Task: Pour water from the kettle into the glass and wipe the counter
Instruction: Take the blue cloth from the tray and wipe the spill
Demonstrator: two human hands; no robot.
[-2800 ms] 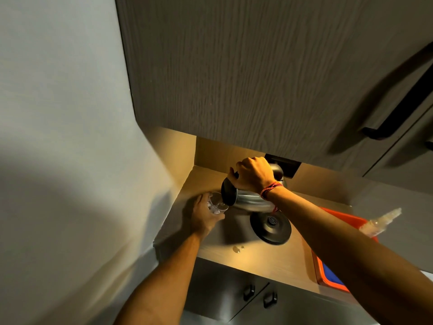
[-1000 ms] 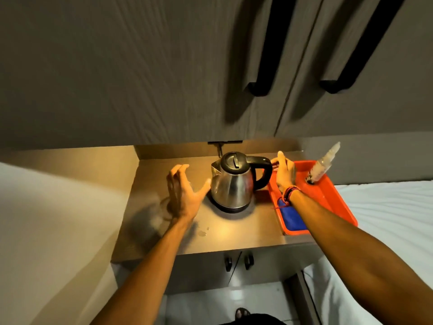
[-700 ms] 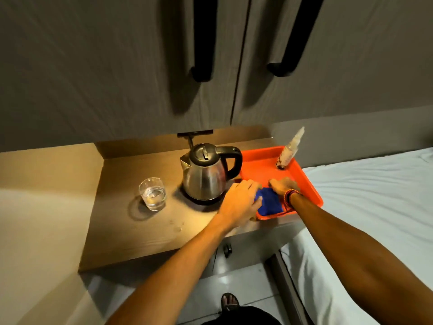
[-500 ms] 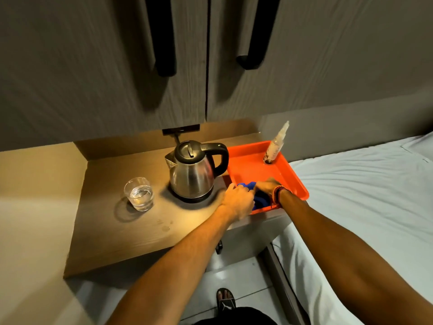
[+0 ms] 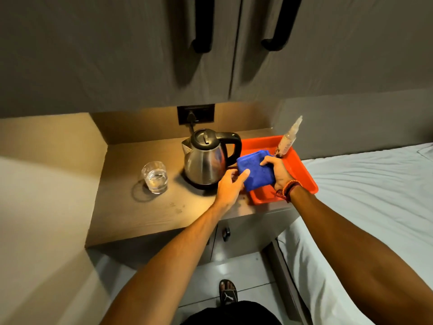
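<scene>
Both hands' fingers (image 5: pixel 266 162) grasp a folded blue cloth (image 5: pixel 255 171) above the tray's (image 5: pixel 304 177) left edge, its long axis running near-right to far-left, right of the upright kettle (image 5: pixel 206 160).

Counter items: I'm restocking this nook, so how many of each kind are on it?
Kettle: 1
Glass of water: 1
Orange tray: 1
Spray bottle: 1
Blue cloth, held above the tray: 1
Total: 5

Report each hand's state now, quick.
Left hand: thumb on the blue cloth, gripping its left edge.
Right hand: closed on the blue cloth, held above the orange tray.
</scene>
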